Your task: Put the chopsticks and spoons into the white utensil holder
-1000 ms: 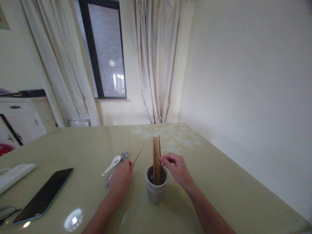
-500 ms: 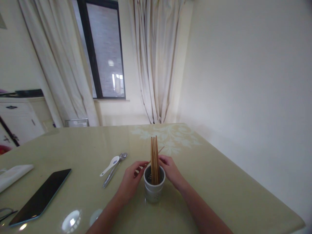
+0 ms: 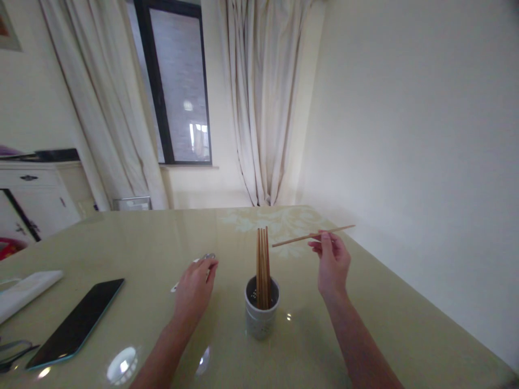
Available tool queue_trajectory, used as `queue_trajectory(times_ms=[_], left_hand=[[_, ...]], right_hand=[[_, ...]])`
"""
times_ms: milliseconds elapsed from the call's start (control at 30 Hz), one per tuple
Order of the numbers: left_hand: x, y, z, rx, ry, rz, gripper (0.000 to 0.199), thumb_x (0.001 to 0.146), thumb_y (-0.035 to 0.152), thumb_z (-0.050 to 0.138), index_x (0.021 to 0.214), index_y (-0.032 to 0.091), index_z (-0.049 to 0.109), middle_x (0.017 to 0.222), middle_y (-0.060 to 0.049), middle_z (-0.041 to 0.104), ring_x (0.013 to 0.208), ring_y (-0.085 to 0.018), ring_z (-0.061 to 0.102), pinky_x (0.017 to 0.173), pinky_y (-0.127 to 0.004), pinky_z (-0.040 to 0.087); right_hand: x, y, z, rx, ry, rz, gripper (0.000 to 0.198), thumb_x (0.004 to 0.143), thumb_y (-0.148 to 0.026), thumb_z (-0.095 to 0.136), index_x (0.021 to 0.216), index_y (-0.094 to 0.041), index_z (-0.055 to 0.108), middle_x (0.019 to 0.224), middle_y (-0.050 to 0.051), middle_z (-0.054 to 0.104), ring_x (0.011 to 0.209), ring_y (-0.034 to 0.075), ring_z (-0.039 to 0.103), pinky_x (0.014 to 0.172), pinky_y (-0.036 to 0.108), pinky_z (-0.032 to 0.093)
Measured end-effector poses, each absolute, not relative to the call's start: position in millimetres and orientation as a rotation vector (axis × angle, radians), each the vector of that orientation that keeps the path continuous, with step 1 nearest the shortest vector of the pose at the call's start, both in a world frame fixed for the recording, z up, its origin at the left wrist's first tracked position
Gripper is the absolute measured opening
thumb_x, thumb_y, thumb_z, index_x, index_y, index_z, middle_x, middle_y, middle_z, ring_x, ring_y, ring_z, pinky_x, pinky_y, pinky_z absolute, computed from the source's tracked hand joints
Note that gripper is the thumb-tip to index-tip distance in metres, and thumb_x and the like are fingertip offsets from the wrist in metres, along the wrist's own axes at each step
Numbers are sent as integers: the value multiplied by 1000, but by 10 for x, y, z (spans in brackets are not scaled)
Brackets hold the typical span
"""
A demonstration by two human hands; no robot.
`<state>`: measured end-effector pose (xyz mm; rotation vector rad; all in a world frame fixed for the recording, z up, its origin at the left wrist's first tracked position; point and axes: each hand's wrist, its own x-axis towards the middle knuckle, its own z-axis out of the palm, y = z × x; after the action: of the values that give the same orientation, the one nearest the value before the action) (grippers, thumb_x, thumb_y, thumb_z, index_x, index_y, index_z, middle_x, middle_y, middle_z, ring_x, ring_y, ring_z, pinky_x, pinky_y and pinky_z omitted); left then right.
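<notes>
A wooden chopstick point(image 3: 295, 239) is pinched between the fingers and thumb of my right hand point(image 3: 334, 265), held nearly level to the right of the cup. Several more chopsticks point(image 3: 263, 265) stand upright in a grey-white cup point(image 3: 261, 321) with small holes inside. Over the two spoons lies my left hand point(image 3: 197, 281), palm down, its fingers loosely bent and the thumb apart from them. From beneath it show the bowl of a metal spoon point(image 3: 209, 256) and the handle end of a white spoon point(image 3: 174, 288). The hand hides the rest of both.
A dark tablet point(image 3: 77, 324) lies at the left of the glossy table point(image 3: 146, 243), with a white object point(image 3: 30, 289) beyond it. Dark-framed glasses or cables point(image 3: 16, 351) sit at the near left edge. A wall point(image 3: 425, 162) borders the table's right side.
My hands have parted from around the cup. The right hand has moved right with one chopstick, and the left has moved left over the spoons. The view has shifted slightly.
</notes>
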<state>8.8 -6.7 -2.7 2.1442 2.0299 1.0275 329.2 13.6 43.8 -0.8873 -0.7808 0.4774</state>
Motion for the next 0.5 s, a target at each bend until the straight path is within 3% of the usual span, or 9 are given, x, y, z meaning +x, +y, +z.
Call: queue_trajectory(times_ms=[100,233,367,500], left_hand=[[-85,-107,7,2174,2439,670,34,103,25,44,116,20,76,122,-14,76,113,-33,68,94,-44,51],[-217,-136,-28,2061,2670,371,38,106,27,40,128,18,70,130,-17,72,117,-34,66,91,-44,48],[-240,-115,-68,2017,2644,267,38,106,30,39,125,17,69,122,-17,74,112,-33,68,88,-42,48],[-188,-112,-31,2099,2613,296,36,105,27,41,126,19,69,127,-16,72,118,-32,67,90,-40,48]], right_hand=[[3389,39,547,-781,-781,427,41,87,-56,80,100,-18,75,82,5,77,64,16,68,64,28,53],[3248,-89,553,-743,-947,491,34,92,-52,78,100,-19,77,81,5,77,66,17,67,65,30,56],[3067,-161,508,-783,-1097,606,29,93,-50,79,99,-21,79,77,5,77,65,18,68,65,31,59],[2969,-192,495,-818,-1177,691,32,89,-53,82,94,-21,81,75,6,77,66,21,70,65,34,62]])
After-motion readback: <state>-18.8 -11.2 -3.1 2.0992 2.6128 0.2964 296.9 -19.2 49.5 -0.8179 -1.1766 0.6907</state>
